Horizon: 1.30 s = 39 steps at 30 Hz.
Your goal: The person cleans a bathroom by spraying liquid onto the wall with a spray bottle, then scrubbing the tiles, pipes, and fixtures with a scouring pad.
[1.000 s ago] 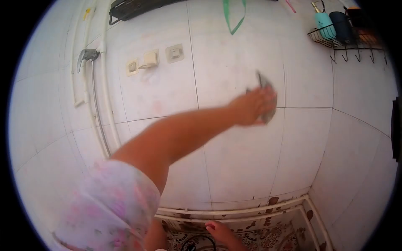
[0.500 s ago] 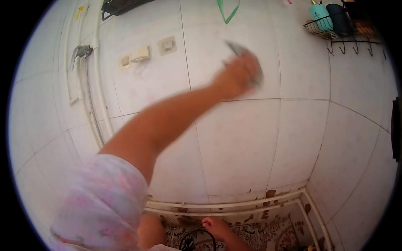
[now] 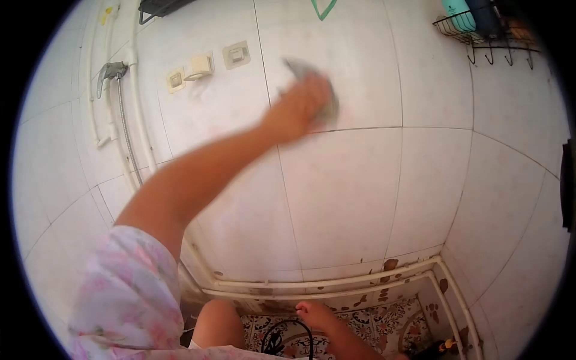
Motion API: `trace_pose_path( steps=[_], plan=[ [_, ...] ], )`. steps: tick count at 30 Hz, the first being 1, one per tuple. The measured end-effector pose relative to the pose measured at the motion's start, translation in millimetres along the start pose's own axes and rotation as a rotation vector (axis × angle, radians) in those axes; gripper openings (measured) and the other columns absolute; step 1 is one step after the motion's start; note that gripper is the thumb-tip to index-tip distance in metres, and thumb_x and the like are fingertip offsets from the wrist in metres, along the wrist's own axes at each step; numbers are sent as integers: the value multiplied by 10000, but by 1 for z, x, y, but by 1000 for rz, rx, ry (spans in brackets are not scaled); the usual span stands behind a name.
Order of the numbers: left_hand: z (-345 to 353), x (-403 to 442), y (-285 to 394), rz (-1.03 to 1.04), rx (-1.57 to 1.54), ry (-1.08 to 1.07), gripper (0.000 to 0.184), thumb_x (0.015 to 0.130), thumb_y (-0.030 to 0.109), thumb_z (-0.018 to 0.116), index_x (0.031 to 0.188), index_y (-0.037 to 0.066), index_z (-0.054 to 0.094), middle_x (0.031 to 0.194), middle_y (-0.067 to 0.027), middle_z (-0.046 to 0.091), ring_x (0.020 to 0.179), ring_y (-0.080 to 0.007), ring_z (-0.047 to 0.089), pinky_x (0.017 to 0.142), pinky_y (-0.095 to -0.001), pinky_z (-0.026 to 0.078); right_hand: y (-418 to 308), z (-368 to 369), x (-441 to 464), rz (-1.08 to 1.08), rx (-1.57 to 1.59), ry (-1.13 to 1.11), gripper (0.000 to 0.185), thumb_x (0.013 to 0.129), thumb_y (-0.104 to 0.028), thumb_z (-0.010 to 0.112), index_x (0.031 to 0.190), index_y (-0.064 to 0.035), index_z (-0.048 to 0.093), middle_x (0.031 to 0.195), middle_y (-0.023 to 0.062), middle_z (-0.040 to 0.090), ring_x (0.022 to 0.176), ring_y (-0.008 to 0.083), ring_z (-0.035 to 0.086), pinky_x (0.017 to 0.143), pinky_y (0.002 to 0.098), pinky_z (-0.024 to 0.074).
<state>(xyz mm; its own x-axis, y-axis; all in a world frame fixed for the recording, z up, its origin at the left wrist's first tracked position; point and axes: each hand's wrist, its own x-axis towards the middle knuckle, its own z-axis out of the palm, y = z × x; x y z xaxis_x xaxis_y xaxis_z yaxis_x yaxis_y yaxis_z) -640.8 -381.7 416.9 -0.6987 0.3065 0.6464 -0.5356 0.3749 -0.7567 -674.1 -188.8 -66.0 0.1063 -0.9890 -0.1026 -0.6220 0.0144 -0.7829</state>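
My left hand presses a grey cloth against the white tiled wall; motion blurs both. The cloth's edges stick out around the fingers, above and to the right. The left arm, in a floral sleeve, reaches up from the lower left. Low in the view, my right hand is held in front of my body with its fingers curled closed. I see nothing in it. A black loop like a cable or handle shows beside it.
Light switches and a tap with a hose are on the wall at left. A wire basket with bottles and hooks hangs upper right, a green strap at top. Pipes run above the patterned floor.
My left hand has swept the cloth leftward across the tiles. The view has shifted slightly, and a bare knee now shows more at the bottom. The right hand stays closed.
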Motion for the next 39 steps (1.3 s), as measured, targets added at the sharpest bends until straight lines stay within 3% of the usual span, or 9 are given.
trace_pose_path(
  steps=[3,6,8,11,15,20,25,31,39],
  plan=[
    [-26,-76,79,232,-296,-234,705,886,466,522,1412,41,322,1501,-115,267,1373,-308,260,1121,-451,210,4,8,-3,-73,-54,-12,344,913,-314,522,1189,-112,563,1085,88,648,974,274,616,837,400,476],
    [-15,-56,48,326,-166,-192,702,892,446,520,1416,31,304,1488,-119,290,1374,-300,263,1115,-441,221,-4,6,-13,4,-114,-61,347,918,-325,502,1192,-121,560,1093,94,644,990,293,609,848,417,473],
    [-12,-7,6,-39,-58,-37,648,906,420,507,1394,26,341,1457,-128,343,1357,-318,289,1084,-426,271,-5,8,-14,20,-77,-62,349,918,-326,501,1196,-123,558,1100,99,641,996,296,607,851,420,472],
    [-25,22,-16,-167,97,119,654,892,406,531,1382,15,349,1434,-145,369,1327,-340,329,1073,-420,294,-6,1,-19,48,-62,-54,355,915,-328,503,1200,-123,560,1115,108,637,1007,301,605,858,423,470],
    [-22,-68,74,183,-304,-312,699,874,449,541,1404,41,338,1492,-120,287,1379,-300,260,1121,-425,224,-10,11,-8,11,-83,-57,366,904,-335,518,1190,-114,574,1120,111,639,1018,304,602,857,425,470],
    [-17,-79,54,298,-297,-242,702,863,366,578,1423,41,306,1498,-108,274,1381,-292,254,1135,-408,203,-9,11,-18,-4,-122,-69,364,897,-337,531,1176,-110,583,1118,118,638,1022,309,600,854,430,468],
    [-26,-5,-43,-264,60,95,627,931,406,467,1395,9,325,1477,-180,283,1370,-335,248,1124,-401,215,-9,12,-17,22,-149,-75,370,896,-345,535,1179,-110,579,1133,119,633,1029,305,599,858,436,464],
    [-44,-123,58,187,-280,-361,764,848,432,589,1428,41,281,1519,-125,213,1407,-305,187,1136,-438,196,-6,17,-7,-48,-156,-40,381,899,-340,545,1200,-108,565,1113,126,640,1022,315,599,862,424,462],
    [-28,-31,15,-111,-98,36,613,903,416,513,1369,37,388,1466,-112,337,1380,-287,257,1118,-406,233,-13,16,-14,25,-141,-115,438,898,-382,546,1247,-116,545,1139,137,630,1026,295,605,875,396,466]
  ],
)
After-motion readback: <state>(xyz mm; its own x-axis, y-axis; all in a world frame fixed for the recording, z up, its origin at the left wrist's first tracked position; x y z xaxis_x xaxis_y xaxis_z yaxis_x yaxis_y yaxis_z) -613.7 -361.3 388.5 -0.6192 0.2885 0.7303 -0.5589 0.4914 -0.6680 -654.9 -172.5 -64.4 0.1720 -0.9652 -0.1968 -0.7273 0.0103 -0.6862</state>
